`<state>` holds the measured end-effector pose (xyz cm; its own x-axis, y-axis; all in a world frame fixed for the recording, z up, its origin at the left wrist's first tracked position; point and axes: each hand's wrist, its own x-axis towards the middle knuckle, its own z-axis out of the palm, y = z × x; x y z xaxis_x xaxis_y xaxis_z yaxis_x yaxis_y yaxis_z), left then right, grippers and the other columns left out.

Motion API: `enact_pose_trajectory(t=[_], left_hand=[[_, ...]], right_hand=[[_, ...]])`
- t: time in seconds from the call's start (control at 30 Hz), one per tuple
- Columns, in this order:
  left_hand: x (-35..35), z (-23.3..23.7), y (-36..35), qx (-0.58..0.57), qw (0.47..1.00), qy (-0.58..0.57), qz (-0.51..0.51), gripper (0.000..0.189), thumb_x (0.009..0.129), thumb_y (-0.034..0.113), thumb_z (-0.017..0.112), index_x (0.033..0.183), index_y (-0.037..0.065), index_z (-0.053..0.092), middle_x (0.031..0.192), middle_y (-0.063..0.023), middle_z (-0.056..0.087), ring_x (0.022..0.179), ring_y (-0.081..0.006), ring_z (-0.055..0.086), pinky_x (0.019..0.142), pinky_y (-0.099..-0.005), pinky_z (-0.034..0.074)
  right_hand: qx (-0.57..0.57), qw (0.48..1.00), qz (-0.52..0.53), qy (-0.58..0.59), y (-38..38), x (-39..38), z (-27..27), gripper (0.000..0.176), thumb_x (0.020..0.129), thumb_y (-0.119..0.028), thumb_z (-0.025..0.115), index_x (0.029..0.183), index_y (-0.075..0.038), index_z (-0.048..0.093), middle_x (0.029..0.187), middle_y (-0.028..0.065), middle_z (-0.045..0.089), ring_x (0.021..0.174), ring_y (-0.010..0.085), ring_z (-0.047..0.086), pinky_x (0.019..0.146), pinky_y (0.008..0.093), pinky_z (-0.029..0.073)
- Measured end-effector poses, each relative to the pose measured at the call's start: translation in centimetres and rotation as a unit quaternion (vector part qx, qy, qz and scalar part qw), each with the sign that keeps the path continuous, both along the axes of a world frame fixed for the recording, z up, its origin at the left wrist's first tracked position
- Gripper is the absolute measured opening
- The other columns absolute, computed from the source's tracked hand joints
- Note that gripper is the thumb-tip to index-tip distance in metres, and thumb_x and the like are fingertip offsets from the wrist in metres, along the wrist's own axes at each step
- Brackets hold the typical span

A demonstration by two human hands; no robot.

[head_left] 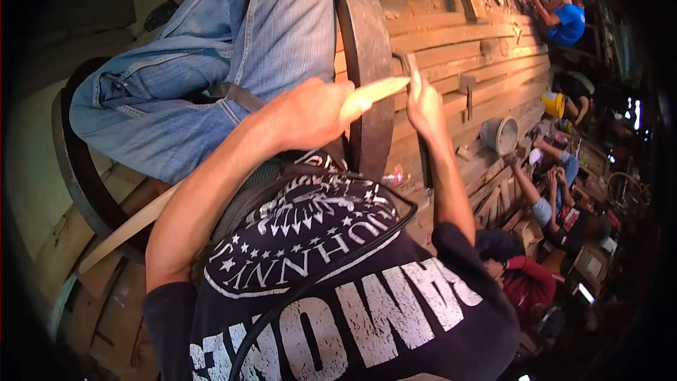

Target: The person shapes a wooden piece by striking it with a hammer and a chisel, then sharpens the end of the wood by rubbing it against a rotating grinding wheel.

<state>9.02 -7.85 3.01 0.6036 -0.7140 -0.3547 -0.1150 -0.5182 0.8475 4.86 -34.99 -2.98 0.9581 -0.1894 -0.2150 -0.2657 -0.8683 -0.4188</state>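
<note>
My left hand [317,114] is closed around a pale, tapered strip of wood [381,90] in front of my lap. The strip's narrow end points right, reaching my right hand [424,107]. My right hand is closed on a metal tool [407,63] with a squared, bent end above the fingers; a dark length shows along the forearm. Its kind I cannot make out. Below the strip is a dark, thick curved beam [365,35] beside my knee. At far left a long pale wooden strip [127,234] emerges from behind my left forearm; whether it joins the held piece is hidden.
Wooden planks [493,56] cover the floor to the right, where a hammer-like tool [467,92] lies. Past it stand a grey bucket [499,135] and a yellow bucket [553,104]. Several people sit farther right, one in a blue shirt [568,25]. A black cable [317,275] crosses my shirt.
</note>
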Motion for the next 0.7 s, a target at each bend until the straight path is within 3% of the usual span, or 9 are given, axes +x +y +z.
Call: enact_pose_trajectory(t=[0.03, 0.07, 0.13, 0.2, 0.27, 0.4, 0.7], left_hand=[[-0.4, 0.5, 0.1, -0.043, 0.998, -0.037, 0.023, 0.037, 0.105, 0.037, 0.05, 0.108, 0.003, 0.064, 0.09, -0.0215, 0.072, 0.087, -0.0455, 0.068, 0.078, -0.0523, 0.052], [-0.2, 0.4, 0.1, -0.038, 0.998, -0.032, 0.031, 0.037, 0.105, 0.037, 0.05, 0.108, 0.003, 0.064, 0.09, -0.0215, 0.072, 0.087, -0.0455, 0.068, 0.078, -0.0523, 0.052], [0.1, 0.2, 0.1, -0.005, 0.999, 0.041, 0.012, 0.037, 0.104, 0.036, 0.05, 0.106, 0.003, 0.065, 0.091, -0.0209, 0.072, 0.087, -0.0441, 0.068, 0.077, -0.0514, 0.052], [-0.2, 0.2, 0.1, -0.005, 0.999, 0.047, 0.013, 0.036, 0.104, 0.036, 0.05, 0.105, 0.003, 0.065, 0.091, -0.0202, 0.073, 0.087, -0.0434, 0.069, 0.076, -0.0509, 0.052], [-0.2, 0.5, 0.1, 0.01, 0.999, 0.033, 0.024, 0.037, 0.105, 0.037, 0.05, 0.104, 0.003, 0.064, 0.091, -0.0202, 0.073, 0.087, -0.044, 0.068, 0.076, -0.0504, 0.052], [-0.2, 0.5, 0.0, 0.022, 0.999, 0.018, 0.017, 0.039, 0.105, 0.039, 0.05, 0.105, 0.003, 0.064, 0.09, -0.0206, 0.072, 0.086, -0.0444, 0.068, 0.075, -0.0505, 0.052], [0.0, 0.4, -0.2, 0.017, 1.0, 0.0, 0.01, 0.041, 0.106, 0.04, 0.048, 0.104, 0.002, 0.064, 0.088, -0.0215, 0.072, 0.086, -0.0456, 0.068, 0.076, -0.0516, 0.052]], right_hand=[[0.071, 0.986, -0.116, 0.097, -2.3, -0.8, -1.8, 0.057, 0.109, -0.044, 0.032, 0.102, 0.003, 0.062, 0.092, 0.0287, 0.067, 0.093, 0.0481, 0.064, 0.081, 0.0554, 0.046], [0.078, 0.991, -0.1, 0.045, -3.9, -1.5, -2.0, 0.055, 0.11, -0.041, 0.035, 0.094, 0.004, 0.061, 0.075, 0.0228, 0.062, 0.072, 0.0387, 0.062, 0.069, 0.0479, 0.048], [0.136, 0.968, -0.2, 0.063, -2.3, -1.7, 2.6, 0.05, 0.11, -0.038, 0.037, 0.089, 0.002, 0.059, 0.064, 0.0163, 0.054, 0.06, 0.0299, 0.055, 0.06, 0.0425, 0.045], [0.119, 0.983, -0.137, -0.037, -2.7, -2.7, 3.3, 0.046, 0.11, -0.035, 0.041, 0.086, 0.001, 0.058, 0.06, 0.0123, 0.049, 0.052, 0.0255, 0.051, 0.053, 0.0404, 0.042], [0.125, 0.981, -0.133, -0.064, -0.2, -2.9, 5.1, 0.041, 0.11, -0.032, 0.042, 0.088, 0.0, 0.057, 0.061, 0.0153, 0.052, 0.051, 0.029, 0.053, 0.05, 0.043, 0.041], [0.075, 0.994, -0.017, -0.084, 4.5, -3.1, 6.0, 0.033, 0.107, -0.026, 0.048, 0.099, 0.003, 0.058, 0.064, 0.0304, 0.058, 0.062, 0.0503, 0.061, 0.05, 0.0519, 0.041], [0.031, 0.993, 0.001, -0.118, 5.3, -1.3, 7.1, 0.029, 0.105, -0.024, 0.052, 0.093, 0.003, 0.056, 0.064, 0.0306, 0.058, 0.062, 0.0508, 0.06, 0.05, 0.0539, 0.042]])
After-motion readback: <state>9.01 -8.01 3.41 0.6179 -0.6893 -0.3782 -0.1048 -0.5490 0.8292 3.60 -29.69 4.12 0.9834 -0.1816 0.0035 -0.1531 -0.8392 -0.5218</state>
